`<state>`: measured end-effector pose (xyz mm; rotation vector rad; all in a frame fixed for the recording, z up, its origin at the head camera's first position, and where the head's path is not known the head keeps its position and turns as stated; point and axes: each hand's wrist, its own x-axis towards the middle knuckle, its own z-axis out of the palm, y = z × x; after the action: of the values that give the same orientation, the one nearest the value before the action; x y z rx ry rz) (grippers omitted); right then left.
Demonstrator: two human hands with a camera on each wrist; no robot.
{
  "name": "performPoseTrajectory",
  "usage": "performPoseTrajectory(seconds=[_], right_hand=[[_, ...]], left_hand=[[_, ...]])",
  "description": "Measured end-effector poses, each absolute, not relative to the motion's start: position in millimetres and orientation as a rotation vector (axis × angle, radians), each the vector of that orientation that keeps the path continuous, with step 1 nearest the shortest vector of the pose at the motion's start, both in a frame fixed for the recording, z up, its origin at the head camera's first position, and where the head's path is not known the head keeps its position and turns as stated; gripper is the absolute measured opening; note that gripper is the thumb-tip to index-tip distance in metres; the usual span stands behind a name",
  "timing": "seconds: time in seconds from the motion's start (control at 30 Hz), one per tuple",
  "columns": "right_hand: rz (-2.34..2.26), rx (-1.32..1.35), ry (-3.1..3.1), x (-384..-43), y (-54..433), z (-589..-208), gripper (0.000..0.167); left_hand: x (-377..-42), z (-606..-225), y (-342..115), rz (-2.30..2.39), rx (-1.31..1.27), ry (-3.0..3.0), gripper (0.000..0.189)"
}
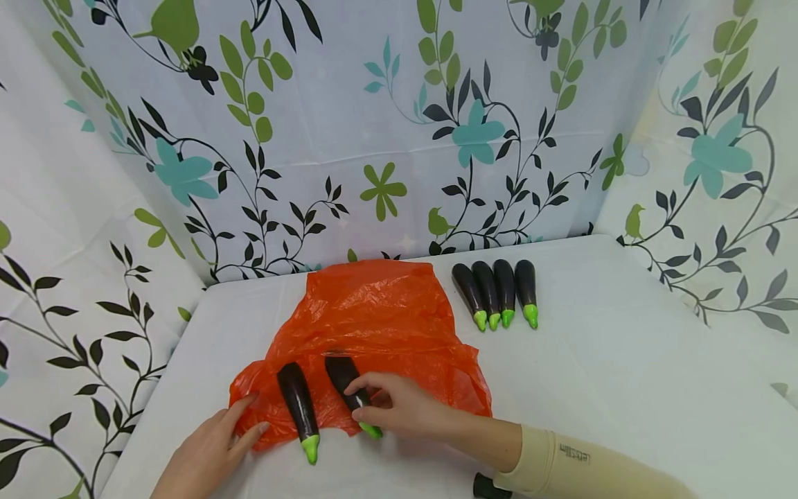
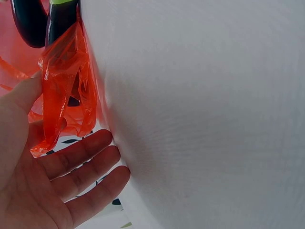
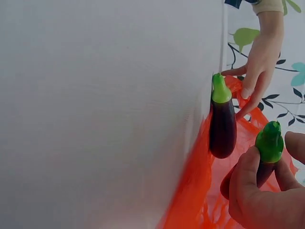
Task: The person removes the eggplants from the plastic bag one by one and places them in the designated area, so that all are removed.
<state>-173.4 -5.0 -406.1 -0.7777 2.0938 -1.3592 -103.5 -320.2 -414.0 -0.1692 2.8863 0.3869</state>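
An orange-red plastic bag (image 1: 380, 298) lies spread on the white table. My right hand (image 1: 405, 409) grips an eggplant (image 1: 339, 374) near its green stem end, over the bag's front part. Left of it, a second eggplant (image 1: 298, 402) lies slanted, its green stem (image 3: 219, 90) toward the front edge. At the bag's left front corner is my left hand (image 1: 206, 443). In the left wrist view its thumb and index finger hold the thin plastic (image 2: 59, 86), while the other fingers (image 2: 90, 174) stretch out straight.
Several more eggplants (image 1: 494, 291) lie side by side behind and right of the bag. A dark object (image 1: 489, 487) sits by the right sleeve at the front edge. Patterned curtains (image 1: 324, 159) hang around the white table (image 1: 598, 333).
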Motion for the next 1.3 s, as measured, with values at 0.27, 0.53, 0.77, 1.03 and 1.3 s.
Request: performPoseTrajectory(seconds=[0.27, 0.53, 0.77, 1.03, 1.3], right_hand=[[-1.335, -0.816, 2.086, -170.5, 19.1, -399.4, 0.023], [-1.298, -0.910, 2.037, -164.5, 45.6, -393.0, 0.025], [-1.280, -0.949, 2.012, -156.5, 66.8, -384.0, 0.028], [-1.276, -1.040, 1.965, -146.0, 89.2, -370.2, 0.032], [-1.386, -1.079, 2.015, -141.2, 111.8, -355.8, 0.032]], left_hand=[[-101.6, -414.1, -320.9, 0.401, -0.151, 2.904, 0.076], [-101.4, -412.9, -320.9, 0.401, -0.162, 2.887, 0.079], [-101.8, -412.4, -320.7, 0.392, -0.175, 2.877, 0.081], [-101.1, -413.4, -320.9, 0.398, -0.190, 2.878, 0.084], [-102.0, -412.0, -319.8, 0.407, -0.186, 2.875, 0.082]])
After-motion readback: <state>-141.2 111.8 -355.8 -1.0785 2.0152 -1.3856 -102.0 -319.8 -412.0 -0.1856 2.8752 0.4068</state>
